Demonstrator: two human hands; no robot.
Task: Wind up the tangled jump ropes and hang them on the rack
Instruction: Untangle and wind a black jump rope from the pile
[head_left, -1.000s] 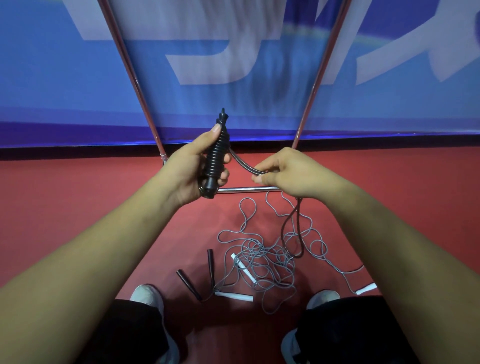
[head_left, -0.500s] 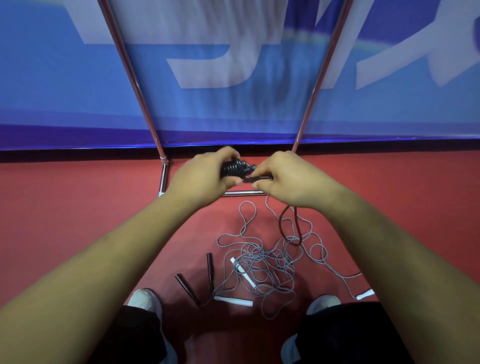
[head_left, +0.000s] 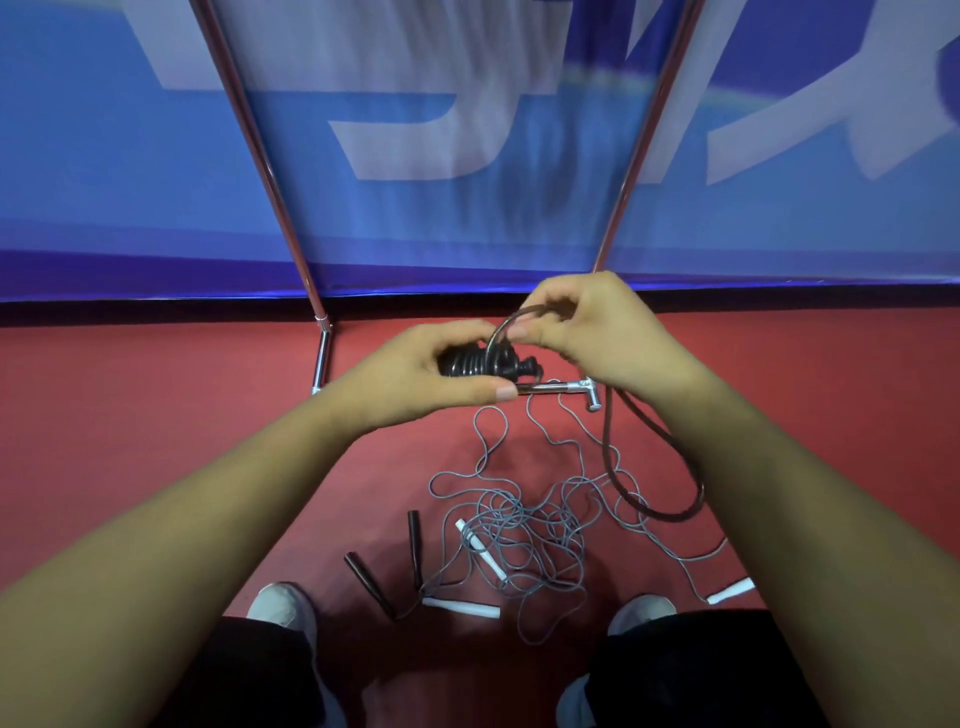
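Head view: the black ribbed handle (head_left: 483, 361) of a dark jump rope (head_left: 670, 514) is held sideways in the left hand (head_left: 415, 376), with fingers and thumb curled round it; the right hand (head_left: 597, 332) is closed in a pinch on the rope just above the handle, where a small arch is formed; from that hand the rest of the rope is hung down in 1 long loop over the red floor (head_left: 130, 415); whether the loop touches the floor cannot be told; both hands are held in front of the rack's chrome base bar (head_left: 561, 387), between its 2 slanted poles (head_left: 254, 150); a blue banner (head_left: 78, 182) is seen behind the rack; a tangled grey rope (head_left: 519, 525) with white handles (head_left: 480, 551) is spread on the floor below the hands; 2 slim black handles (head_left: 413, 527) are laid just left of the tangle; 2 shoes (head_left: 283, 605) are seen at the bottom edge.
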